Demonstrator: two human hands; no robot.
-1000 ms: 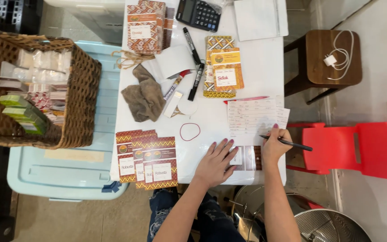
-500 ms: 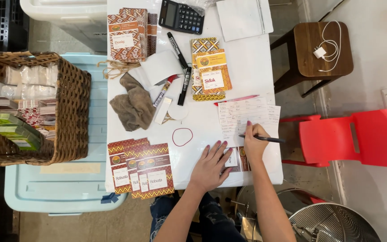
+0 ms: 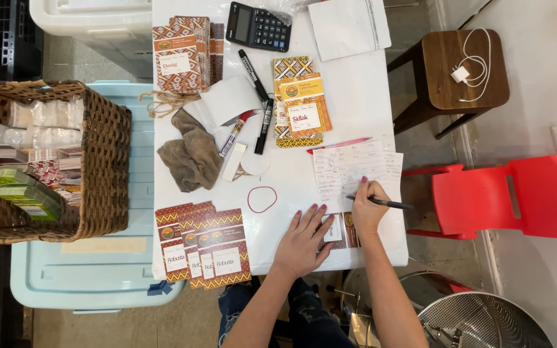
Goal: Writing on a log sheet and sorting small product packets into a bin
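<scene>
My right hand [image 3: 367, 210] grips a dark pen [image 3: 385, 203] with its tip on a handwritten sheet of paper [image 3: 349, 166] at the right side of the white table [image 3: 356, 103]. My left hand [image 3: 303, 238] lies flat with fingers spread near the table's front edge, holding down a patterned brown packet [image 3: 340, 230] that shows between the two hands. A red rubber band [image 3: 262, 199] lies just beyond the left hand.
Patterned packets lie fanned at the front left [image 3: 204, 251], stacked at the back left [image 3: 182, 55] and in the middle [image 3: 301, 103]. Markers [image 3: 264, 125], a brown rag [image 3: 191, 151], a calculator [image 3: 258, 26], a wicker basket [image 3: 101, 161], a red chair [image 3: 517, 196] and a wooden stool [image 3: 465, 67] surround them.
The view has shifted slightly, with the table sitting lower in the picture. Both hands stay at the paper and the packet, the pen still on the sheet.
</scene>
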